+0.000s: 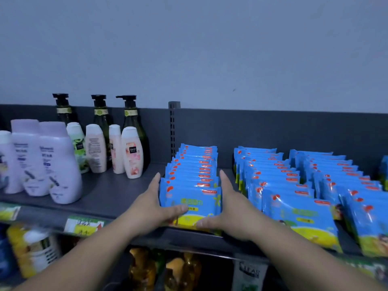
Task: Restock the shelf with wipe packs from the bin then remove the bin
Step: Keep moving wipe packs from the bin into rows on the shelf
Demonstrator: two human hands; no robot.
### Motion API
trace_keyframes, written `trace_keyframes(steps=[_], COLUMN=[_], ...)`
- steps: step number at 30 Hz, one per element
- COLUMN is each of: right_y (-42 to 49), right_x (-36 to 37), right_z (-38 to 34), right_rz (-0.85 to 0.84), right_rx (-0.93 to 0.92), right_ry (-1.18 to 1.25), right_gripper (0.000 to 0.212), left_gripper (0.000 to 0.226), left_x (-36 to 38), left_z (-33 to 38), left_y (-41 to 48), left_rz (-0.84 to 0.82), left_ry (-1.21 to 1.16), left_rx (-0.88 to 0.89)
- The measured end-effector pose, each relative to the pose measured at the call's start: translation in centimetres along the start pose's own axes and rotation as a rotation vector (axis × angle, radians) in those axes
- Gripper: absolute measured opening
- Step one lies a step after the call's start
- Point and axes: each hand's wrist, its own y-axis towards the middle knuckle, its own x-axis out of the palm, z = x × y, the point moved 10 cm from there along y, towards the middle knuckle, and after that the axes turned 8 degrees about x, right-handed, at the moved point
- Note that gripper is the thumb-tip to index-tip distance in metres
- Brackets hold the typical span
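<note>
A row of blue wipe packs [192, 177] stands in a file on the dark grey shelf [109, 192], running from the front edge to the back panel. My left hand [154, 203] presses flat against the row's left side, with its thumb across the front pack. My right hand [225, 203] presses against the right side, fingers straight, thumb low on the front pack. Two more rows of the same wipe packs [279, 181] stand to the right. No bin is in view.
Lilac bottles [56, 162], small pink and white bottles [132, 153] and dark pump bottles [100, 116] stand on the shelf's left half. A slotted upright [173, 127] rises at the back. Price tags [84, 225] line the front edge; bottles fill the shelf below.
</note>
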Motion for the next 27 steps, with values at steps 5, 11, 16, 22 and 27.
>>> trace_keyframes(steps=[5, 11, 16, 22, 27], right_y=[0.3, 2.2, 1.7, 1.7, 2.4], right_x=[1.0, 3.3, 1.6, 1.0, -0.3], right_z=[-0.3, -0.4, -0.7, -0.9, -0.9], right_rz=[0.037, -0.002, 0.031, 0.015, -0.007], right_rx=[0.036, 0.059, 0.054, 0.077, 0.100], right_ry=[0.093, 0.146, 0.198, 0.175, 0.235], right_gripper=[0.131, 0.138, 0.126, 0.089, 0.082], left_gripper=[0.100, 0.060, 0.058, 0.039, 0.044], left_x=[0.3, 0.1, -0.8, -0.2, -0.5], left_z=[1.2, 0.3, 0.9, 1.0, 1.7], left_y=[0.1, 0.7, 2.0, 2.9, 4.1], left_rz=[-0.027, -0.109, -0.070, -0.113, -0.126], left_ry=[-0.029, -0.128, -0.265, -0.315, -0.384], left_rx=[0.037, 0.061, 0.078, 0.087, 0.100])
